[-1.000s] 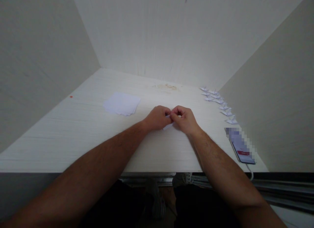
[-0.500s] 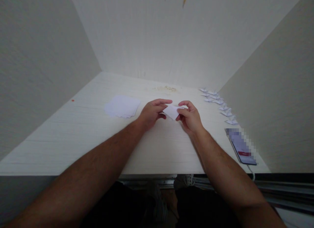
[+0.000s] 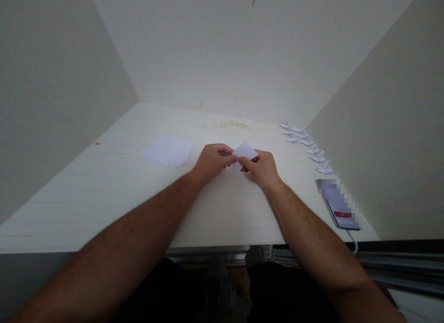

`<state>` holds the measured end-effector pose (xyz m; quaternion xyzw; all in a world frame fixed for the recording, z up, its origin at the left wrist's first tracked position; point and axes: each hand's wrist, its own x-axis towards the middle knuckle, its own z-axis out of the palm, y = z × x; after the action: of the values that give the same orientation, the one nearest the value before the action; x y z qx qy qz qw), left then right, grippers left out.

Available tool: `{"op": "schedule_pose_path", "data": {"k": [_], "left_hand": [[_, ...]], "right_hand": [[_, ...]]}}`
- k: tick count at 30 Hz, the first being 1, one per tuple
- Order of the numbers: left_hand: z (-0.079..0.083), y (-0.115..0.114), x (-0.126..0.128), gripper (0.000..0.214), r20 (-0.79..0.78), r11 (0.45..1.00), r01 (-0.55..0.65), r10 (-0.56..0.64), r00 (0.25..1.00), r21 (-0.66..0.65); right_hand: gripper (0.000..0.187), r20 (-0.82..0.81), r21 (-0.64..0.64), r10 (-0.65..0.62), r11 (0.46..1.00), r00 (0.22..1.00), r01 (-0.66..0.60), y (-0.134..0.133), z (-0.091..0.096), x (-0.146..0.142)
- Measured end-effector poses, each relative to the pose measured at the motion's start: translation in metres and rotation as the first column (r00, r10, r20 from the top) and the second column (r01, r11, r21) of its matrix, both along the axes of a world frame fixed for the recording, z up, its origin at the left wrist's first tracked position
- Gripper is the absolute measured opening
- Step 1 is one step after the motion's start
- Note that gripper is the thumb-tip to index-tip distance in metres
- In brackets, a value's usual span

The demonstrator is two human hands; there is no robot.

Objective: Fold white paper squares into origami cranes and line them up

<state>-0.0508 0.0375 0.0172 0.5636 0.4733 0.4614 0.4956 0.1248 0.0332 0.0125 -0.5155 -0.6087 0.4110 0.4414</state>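
A small folded piece of white paper [image 3: 245, 150] is held between my two hands above the middle of the table. My left hand [image 3: 215, 159] pinches its left corner between thumb and fingers. On the other side, my right hand [image 3: 261, 165] grips the lower right part, thumb in front. The two thumb tips nearly meet at the paper's lower left edge, and part of the paper hangs below them. Its finer folds are too small to make out. To the left of my left hand lies a loose stack of white paper sheets [image 3: 169, 150].
Several small folded paper figures [image 3: 314, 152] stand in rows along the right wall. A phone [image 3: 338, 205] with a white cable [image 3: 353, 242] lies near the right front edge of the white table [image 3: 104, 198]. Walls enclose the back and both sides.
The paper has been turned so one corner points up. My left fingers, spread beside it before, have closed on its corner. My right hand has shifted its grip, thumb now lower and further left.
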Motion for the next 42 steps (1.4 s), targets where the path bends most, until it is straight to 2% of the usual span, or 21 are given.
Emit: {"op": "schedule_pose_path", "data": {"k": [4, 12, 18, 28, 32, 36, 42], "left_hand": [[0.0034, -0.0016, 0.0013, 0.012, -0.059, 0.999, -0.029, 0.026, 0.998, -0.044], [0.0075, -0.0042, 0.0029, 0.006, -0.015, 0.995, -0.007, 0.005, 1.000, -0.097], [0.0037, -0.0023, 0.0004, 0.005, 0.006, 0.997, 0.043, -0.043, 0.999, -0.056], [0.0039, -0.0015, 0.0000, 0.007, -0.020, 0.998, 0.048, -0.049, 0.999, -0.031], [0.0027, -0.0015, -0.0008, 0.008, -0.072, 0.998, 0.058, -0.060, 0.996, -0.020], [0.0020, -0.0016, -0.0013, 0.009, -0.110, 0.998, 0.062, -0.063, 0.992, -0.005], [0.0043, -0.0020, 0.0004, 0.012, -0.075, 0.998, 0.043, -0.046, 0.996, -0.040]], "right_hand": [[0.020, 0.009, 0.011, -0.050, 0.999, 0.999, 0.050, -0.0016, 0.0004, -0.0013], [0.018, 0.046, -0.033, -0.014, 0.999, 0.999, 0.015, -0.0029, 0.0028, -0.0007], [0.018, 0.036, -0.035, 0.007, 0.999, 0.999, -0.006, -0.0032, 0.0024, 0.0004], [0.015, 0.019, -0.037, 0.030, 0.999, 0.999, -0.030, -0.0039, 0.0041, -0.0007], [0.020, -0.022, 0.011, 0.050, 0.999, 0.999, -0.050, -0.0015, 0.0022, 0.0023], [0.025, -0.026, 0.003, 0.105, 0.994, 0.994, -0.105, -0.0005, 0.0009, 0.0050], [0.025, -0.071, 0.037, 0.145, 0.989, 0.987, -0.142, 0.0023, -0.0045, 0.0060]]}}
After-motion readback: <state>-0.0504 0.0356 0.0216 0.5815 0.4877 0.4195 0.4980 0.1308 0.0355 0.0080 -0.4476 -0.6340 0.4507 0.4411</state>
